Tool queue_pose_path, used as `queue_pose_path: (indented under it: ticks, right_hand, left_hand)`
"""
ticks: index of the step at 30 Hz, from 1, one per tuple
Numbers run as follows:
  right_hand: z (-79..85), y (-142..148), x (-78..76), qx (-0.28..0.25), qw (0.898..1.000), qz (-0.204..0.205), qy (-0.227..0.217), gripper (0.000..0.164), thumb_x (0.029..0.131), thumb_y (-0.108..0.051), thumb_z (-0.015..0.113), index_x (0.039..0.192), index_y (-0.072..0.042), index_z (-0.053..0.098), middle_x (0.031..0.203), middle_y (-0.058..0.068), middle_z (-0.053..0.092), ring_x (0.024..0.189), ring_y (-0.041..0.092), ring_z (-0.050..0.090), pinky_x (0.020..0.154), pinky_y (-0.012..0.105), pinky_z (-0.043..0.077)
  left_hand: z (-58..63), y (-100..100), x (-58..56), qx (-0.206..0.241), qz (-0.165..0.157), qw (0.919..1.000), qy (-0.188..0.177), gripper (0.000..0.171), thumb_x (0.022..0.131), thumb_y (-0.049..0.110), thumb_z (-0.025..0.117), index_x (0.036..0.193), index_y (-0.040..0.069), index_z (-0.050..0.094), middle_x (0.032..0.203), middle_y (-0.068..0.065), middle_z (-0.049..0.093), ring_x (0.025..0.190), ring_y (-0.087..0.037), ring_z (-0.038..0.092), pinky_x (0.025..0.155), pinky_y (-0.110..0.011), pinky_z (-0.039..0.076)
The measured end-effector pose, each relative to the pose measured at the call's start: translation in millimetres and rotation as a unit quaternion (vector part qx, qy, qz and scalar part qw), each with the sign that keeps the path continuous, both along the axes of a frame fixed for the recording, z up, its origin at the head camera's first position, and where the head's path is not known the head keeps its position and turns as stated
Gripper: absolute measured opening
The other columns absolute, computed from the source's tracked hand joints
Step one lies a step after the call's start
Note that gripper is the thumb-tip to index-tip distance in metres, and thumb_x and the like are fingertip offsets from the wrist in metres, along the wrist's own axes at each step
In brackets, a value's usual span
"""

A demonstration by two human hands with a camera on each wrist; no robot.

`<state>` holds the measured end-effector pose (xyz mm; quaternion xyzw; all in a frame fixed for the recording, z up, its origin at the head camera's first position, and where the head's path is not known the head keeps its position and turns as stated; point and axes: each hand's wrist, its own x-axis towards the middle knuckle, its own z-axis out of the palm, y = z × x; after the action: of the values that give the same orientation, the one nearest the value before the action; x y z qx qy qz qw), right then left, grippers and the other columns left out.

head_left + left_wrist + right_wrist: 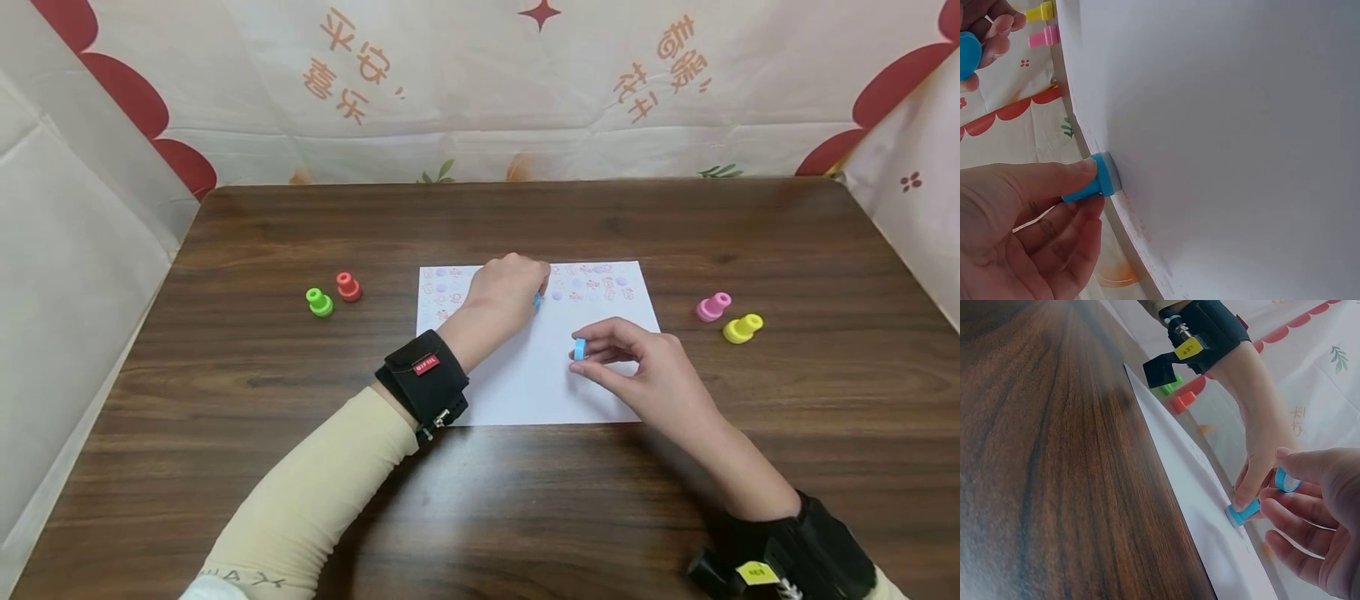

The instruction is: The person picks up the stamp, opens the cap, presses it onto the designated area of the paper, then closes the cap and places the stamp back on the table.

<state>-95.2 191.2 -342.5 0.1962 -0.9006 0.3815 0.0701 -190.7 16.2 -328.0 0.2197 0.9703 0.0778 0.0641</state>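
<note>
My left hand [504, 292] pinches a small blue stamp [1099, 179] between thumb and fingers. The stamp's pale face end meets the white paper [525, 379], close to the rows of small red and purple prints [592, 283] at its far side. In the head view the hand hides most of the stamp. Over the right part of the sheet, my right hand [637, 358] holds a round blue cap [1288, 480] between thumb and fingertips. Its hollow side shows in the right wrist view, and the other fingers are loosely bent.
Green [319, 302] and red [348, 287] stamps stand left of the paper. To the right are pink [713, 307] and yellow [743, 328] ones. The brown wooden table [525, 508] ends at a printed white cloth [480, 83] hung behind it.
</note>
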Motion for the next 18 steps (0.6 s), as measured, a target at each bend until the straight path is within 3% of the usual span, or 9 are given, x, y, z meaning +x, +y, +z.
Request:
queue_pose_path:
  ticks: [4, 18]
  right_hand:
    - [0.4, -0.3, -0.4, 0.001, 1.0, 0.0, -0.003, 0.029, 0.074, -0.013, 0.082, 0.099, -0.008, 0.07, 0.082, -0.002, 0.074, 0.072, 0.006, 0.068, 0.067, 0.02, 0.056]
    - [1.1, -1.8, 1.3, 0.001, 1.0, -0.002, -0.016, 0.028, 0.077, -0.016, 0.08, 0.101, -0.008, 0.069, 0.084, -0.002, 0.075, 0.074, 0.006, 0.068, 0.066, 0.03, 0.058]
  left_hand:
    - [1.4, 0.8, -0.1, -0.003, 0.003, 1.0, 0.0, 0.02, 0.089, 0.015, 0.067, 0.109, 0.017, 0.067, 0.101, -0.001, 0.071, 0.08, -0.015, 0.06, 0.071, -0.028, 0.057]
    - [1.1, 1.9, -0.8, -0.004, 0.003, 0.9999, -0.014, 0.02, 0.089, 0.015, 0.067, 0.109, 0.017, 0.066, 0.103, -0.001, 0.071, 0.08, -0.015, 0.06, 0.071, -0.028, 0.056]
